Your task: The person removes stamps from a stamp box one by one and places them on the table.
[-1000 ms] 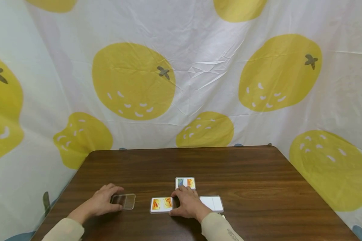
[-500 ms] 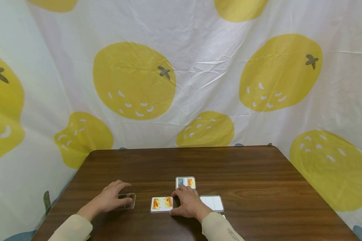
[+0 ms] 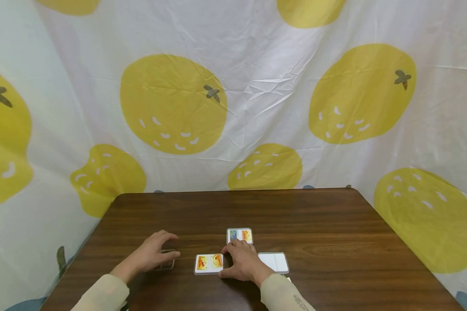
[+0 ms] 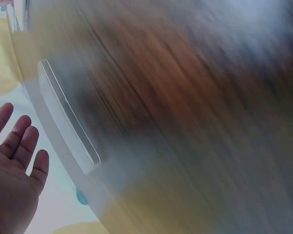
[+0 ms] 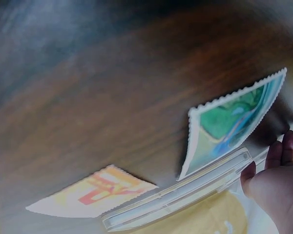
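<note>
On the table (image 3: 315,224), the stamp case (image 3: 209,264) is pinched at one end by the right hand (image 3: 242,262); the clear case (image 3: 167,264) is overhung by the empty left hand (image 3: 151,254). Light, slick, stiff plastic is presumed, best edge-gripped.

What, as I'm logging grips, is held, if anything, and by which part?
The right hand appears to grip the clear rectangular plastic case showing two orange-yellow pictures by its right end. The left hand holds nothing visible.
</note>
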### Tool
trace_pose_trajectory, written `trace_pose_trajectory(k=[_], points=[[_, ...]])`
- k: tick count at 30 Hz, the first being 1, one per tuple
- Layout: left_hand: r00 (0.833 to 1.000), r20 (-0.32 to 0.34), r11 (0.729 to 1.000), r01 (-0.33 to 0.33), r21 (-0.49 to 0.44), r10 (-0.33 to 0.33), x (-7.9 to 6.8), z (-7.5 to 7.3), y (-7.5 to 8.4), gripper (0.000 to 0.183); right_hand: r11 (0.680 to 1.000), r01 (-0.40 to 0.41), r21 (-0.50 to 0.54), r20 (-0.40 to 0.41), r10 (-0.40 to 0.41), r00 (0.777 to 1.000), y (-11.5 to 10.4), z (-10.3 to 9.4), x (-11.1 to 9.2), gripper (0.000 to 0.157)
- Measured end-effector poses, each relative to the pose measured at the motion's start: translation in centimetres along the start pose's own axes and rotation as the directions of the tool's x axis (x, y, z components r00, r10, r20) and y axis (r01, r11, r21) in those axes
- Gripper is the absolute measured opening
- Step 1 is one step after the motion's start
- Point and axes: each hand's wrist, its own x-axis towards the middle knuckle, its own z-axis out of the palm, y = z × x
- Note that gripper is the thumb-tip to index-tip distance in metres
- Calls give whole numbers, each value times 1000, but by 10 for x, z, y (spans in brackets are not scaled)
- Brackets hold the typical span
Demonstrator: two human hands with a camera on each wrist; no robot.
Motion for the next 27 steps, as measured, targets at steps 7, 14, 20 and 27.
trace_pose_trajectory(k=[7, 14, 20, 27], points=[[1000, -21, 999, -16, -49, 15, 8, 7, 10, 48, 1000, -1, 4, -3, 1, 1000, 2, 2, 1, 53], [999, -40, 994, -23, -105, 19, 14, 14, 23, 44, 1000, 8, -7, -17, -8, 1000, 3, 3, 1, 53], [1000, -17, 990, -7, -139, 4, 16, 21, 31, 41, 1000, 8, -2, -19, -9, 1000, 3, 4, 1, 53], [1000, -8, 985, -13, -171, 12, 18, 32, 36, 39, 1000, 5, 8, -21, -5, 1000, 4, 5, 1, 53]])
